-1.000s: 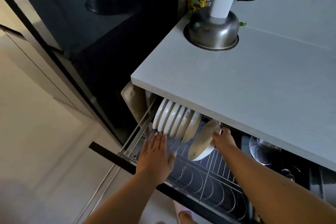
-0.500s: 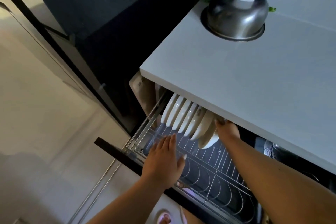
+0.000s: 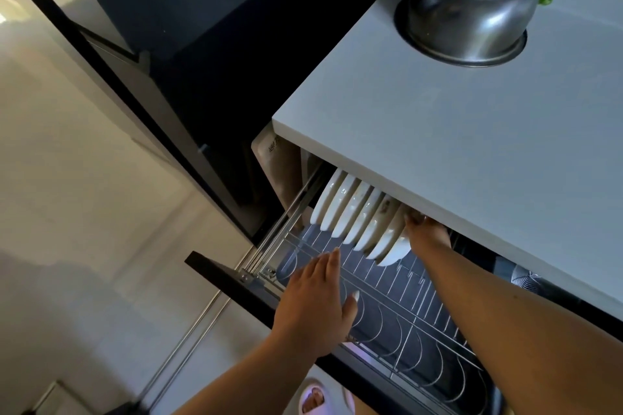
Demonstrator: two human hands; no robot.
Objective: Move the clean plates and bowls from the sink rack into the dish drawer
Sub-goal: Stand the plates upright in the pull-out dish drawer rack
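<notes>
The dish drawer is pulled out under the counter, with a wire rack inside. Several white plates stand on edge in a row at the rack's far left, partly hidden by the counter edge. My right hand holds the rim of the last white plate in that row, which stands in its slot against the others. My left hand hovers flat over the front of the rack, fingers apart, holding nothing.
The grey counter overhangs the back of the drawer. An upturned steel bowl with a white cylinder sits on it. Glassware shows at the drawer's right. My foot in a slipper is below the drawer front.
My right hand has carried the white plate from mid-rack to the left and stood it against the row. My left hand stayed over the rack's front.
</notes>
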